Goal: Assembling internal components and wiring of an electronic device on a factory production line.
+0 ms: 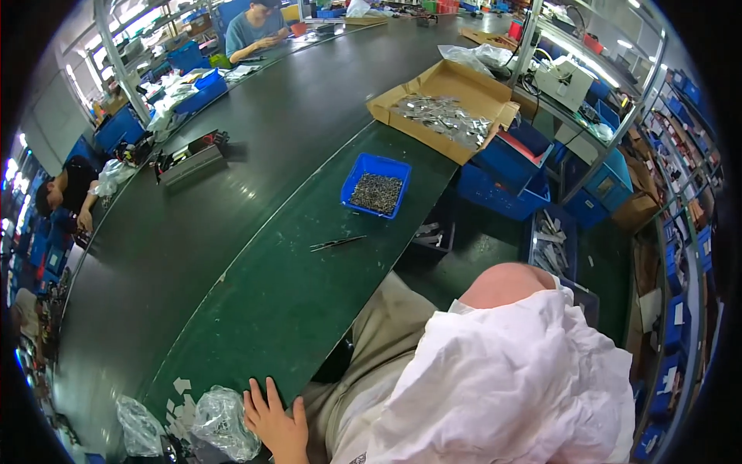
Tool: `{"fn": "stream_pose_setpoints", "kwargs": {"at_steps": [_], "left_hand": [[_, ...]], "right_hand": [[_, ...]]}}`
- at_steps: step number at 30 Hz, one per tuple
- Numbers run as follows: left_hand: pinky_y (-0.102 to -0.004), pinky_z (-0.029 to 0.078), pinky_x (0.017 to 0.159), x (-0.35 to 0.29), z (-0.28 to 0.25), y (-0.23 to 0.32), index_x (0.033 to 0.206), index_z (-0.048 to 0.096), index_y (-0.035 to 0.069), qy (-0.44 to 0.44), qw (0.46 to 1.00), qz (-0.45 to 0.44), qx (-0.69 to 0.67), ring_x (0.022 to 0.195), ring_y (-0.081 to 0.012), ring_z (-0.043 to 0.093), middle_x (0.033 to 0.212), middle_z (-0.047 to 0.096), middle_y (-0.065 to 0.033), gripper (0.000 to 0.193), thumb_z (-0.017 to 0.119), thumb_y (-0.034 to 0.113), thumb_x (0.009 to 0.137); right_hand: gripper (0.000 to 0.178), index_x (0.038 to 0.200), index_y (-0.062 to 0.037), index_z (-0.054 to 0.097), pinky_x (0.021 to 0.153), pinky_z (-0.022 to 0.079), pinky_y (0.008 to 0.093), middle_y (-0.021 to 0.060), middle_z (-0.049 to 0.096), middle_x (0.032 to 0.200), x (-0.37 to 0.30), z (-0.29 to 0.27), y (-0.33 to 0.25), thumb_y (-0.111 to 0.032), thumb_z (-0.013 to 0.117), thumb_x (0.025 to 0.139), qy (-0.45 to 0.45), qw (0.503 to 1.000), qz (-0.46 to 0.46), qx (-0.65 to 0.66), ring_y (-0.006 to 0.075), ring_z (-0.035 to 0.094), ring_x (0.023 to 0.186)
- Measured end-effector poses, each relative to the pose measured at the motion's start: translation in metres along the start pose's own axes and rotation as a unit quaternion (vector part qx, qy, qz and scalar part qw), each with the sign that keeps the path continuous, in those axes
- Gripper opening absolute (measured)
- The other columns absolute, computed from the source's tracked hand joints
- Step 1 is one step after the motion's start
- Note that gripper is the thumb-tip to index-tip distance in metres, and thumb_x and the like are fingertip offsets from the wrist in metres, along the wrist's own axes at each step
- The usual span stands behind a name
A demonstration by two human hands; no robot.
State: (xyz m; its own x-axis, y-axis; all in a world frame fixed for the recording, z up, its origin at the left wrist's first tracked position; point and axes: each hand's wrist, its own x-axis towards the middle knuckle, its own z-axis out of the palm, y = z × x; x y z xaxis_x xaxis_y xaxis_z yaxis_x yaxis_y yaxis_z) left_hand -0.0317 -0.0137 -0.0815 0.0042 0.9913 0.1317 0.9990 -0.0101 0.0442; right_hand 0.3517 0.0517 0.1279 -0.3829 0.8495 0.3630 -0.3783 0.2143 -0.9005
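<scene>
My left hand [277, 424] lies at the near edge of the green table mat [286, 309], fingers spread and nothing in it. Right beside its fingers is a clear plastic bag [226, 422] with small parts inside, and small pale flat pieces [182, 410] are scattered to its left. My right hand is out of sight; only bare skin of that arm [506, 284] shows past the white shirt. Farther up the mat lie tweezers [338, 243], apart from my hand. Beyond them stands a blue tray [379, 164] full of small metal parts.
An open cardboard box [433, 73] of flat metal pieces sits at the table's far right corner. Blue bins [502, 185] stand on the floor there. Across the dark conveyor [309, 100] rests a metal-cased unit [192, 161]; two people [253, 35] work on the far side.
</scene>
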Motion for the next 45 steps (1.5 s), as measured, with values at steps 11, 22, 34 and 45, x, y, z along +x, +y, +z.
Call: {"fn": "stream_pose_setpoints", "kwargs": {"at_steps": [11, 22, 34, 45], "left_hand": [[-0.0633, 0.028, 0.109, 0.003, 0.007, -0.007, 0.144, 0.054, 0.012, 0.008, 1.0, -0.011, -0.027, 0.139, -0.0449, 0.038, 0.156, 0.041, -0.0186, 0.074, 0.074, 0.04, 0.079], [-0.0644, 0.029, 0.109, -0.001, 0.015, -0.02, 0.144, 0.054, 0.012, 0.013, 0.999, -0.003, -0.042, 0.139, -0.0448, 0.038, 0.156, 0.041, -0.0175, 0.073, 0.074, 0.04, 0.08], [-0.0627, 0.03, 0.108, 0.003, 0.016, -0.033, 0.143, 0.055, 0.013, 0.021, 0.999, -0.003, -0.031, 0.138, -0.0444, 0.04, 0.155, 0.043, -0.018, 0.072, 0.075, 0.036, 0.078], [-0.061, 0.031, 0.109, -0.003, 0.016, -0.046, 0.143, 0.055, 0.014, 0.018, 1.0, -0.018, -0.012, 0.138, -0.0437, 0.04, 0.155, 0.043, -0.0172, 0.07, 0.075, 0.033, 0.078]], "right_hand": [[0.018, 0.094, -0.0068, 0.064, 0.072, 0.052, 0.0374, 0.0087, 0.066, 0.092, 0.029, 0.023, 0.014, -0.008, 0.077, 0.082, -0.162, 0.986, 0.026, 0.019, 0.024, 0.065, 0.081], [0.012, 0.09, -0.0068, 0.064, 0.068, 0.051, 0.0372, 0.0088, 0.066, 0.087, -0.026, -0.029, -0.037, -0.009, 0.075, 0.084, -0.314, 0.949, 0.04, 0.011, 0.023, 0.064, 0.078], [0.008, 0.085, -0.0068, 0.065, 0.063, 0.05, 0.0369, 0.0089, 0.066, 0.082, 0.01, 0.001, -0.037, -0.01, 0.072, 0.086, -0.431, 0.898, 0.085, 0.013, 0.022, 0.063, 0.073], [0.009, 0.081, -0.0068, 0.065, 0.058, 0.048, 0.0366, 0.0089, 0.066, 0.078, 0.112, 0.064, -0.001, -0.011, 0.07, 0.088, -0.546, 0.83, 0.102, 0.052, 0.021, 0.062, 0.07]]}}
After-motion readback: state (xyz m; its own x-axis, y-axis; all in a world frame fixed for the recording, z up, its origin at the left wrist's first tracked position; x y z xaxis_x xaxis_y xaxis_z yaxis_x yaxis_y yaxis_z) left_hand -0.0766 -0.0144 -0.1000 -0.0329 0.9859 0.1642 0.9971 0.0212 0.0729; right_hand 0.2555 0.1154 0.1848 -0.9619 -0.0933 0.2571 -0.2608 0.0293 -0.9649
